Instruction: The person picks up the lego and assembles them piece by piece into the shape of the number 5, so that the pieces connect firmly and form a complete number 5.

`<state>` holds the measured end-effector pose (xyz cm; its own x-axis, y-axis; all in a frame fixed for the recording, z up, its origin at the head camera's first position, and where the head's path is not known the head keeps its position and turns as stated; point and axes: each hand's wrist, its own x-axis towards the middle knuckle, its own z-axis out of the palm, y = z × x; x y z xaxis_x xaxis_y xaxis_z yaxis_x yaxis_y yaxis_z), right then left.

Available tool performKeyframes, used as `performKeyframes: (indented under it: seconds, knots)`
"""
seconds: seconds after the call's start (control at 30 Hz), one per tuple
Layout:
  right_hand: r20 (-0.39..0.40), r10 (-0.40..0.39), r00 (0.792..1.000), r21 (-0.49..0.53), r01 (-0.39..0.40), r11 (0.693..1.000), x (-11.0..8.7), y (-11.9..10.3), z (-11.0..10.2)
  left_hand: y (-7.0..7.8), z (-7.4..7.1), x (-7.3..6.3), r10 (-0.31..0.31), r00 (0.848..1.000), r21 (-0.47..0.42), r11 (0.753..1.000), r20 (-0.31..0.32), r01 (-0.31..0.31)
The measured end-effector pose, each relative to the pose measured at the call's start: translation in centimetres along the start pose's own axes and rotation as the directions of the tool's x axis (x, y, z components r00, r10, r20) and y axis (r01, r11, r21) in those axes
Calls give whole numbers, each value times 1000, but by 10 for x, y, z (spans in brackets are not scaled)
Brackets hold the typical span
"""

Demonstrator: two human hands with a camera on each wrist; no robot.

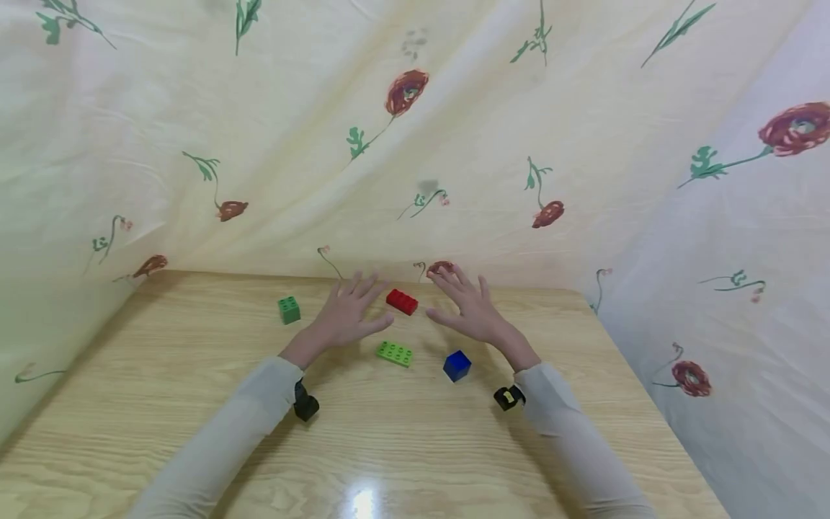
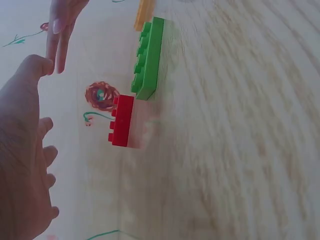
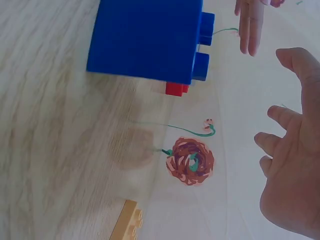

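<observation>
My left hand (image 1: 346, 315), fingers spread, hovers between a small green brick (image 1: 289, 310) and a red brick (image 1: 402, 302). Opposite it, my right hand (image 1: 468, 308) is also spread, with a blue brick (image 1: 457, 366) nearer me, below its palm. Neither hand holds anything. Between and in front of the hands lies a light green brick (image 1: 395, 353), its studs up. The left wrist view shows the green brick (image 2: 149, 59) and the red brick (image 2: 123, 121) beside the left hand (image 2: 22, 150). In the right wrist view the blue brick (image 3: 145, 40) partly covers the red one.
A tan brick (image 3: 124, 220) shows at the lower edge of the right wrist view; I cannot make it out in the head view. The wooden table (image 1: 389, 447) ends at a flowered cloth (image 1: 292, 144) behind and at both sides. Each wrist wears a small black camera (image 1: 306, 404).
</observation>
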<state>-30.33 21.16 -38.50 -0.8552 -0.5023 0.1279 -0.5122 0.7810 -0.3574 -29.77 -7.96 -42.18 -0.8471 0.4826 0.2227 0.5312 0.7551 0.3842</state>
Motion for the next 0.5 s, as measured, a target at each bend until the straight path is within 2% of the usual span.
performKeyframes:
  seconds: [0.17,0.27,0.5]
  knots:
    - [24,-21,999,19,20,1000,-7,0,0,-1,4,-3,19,999,-114,993,35,-15]
    - [42,-33,999,39,32,999,-11,2,0,-1,6,-4,11,998,-158,988,64,-1]
    - [103,-79,992,181,60,982,-24,11,-6,-3,8,-4,7,995,-275,961,102,21]
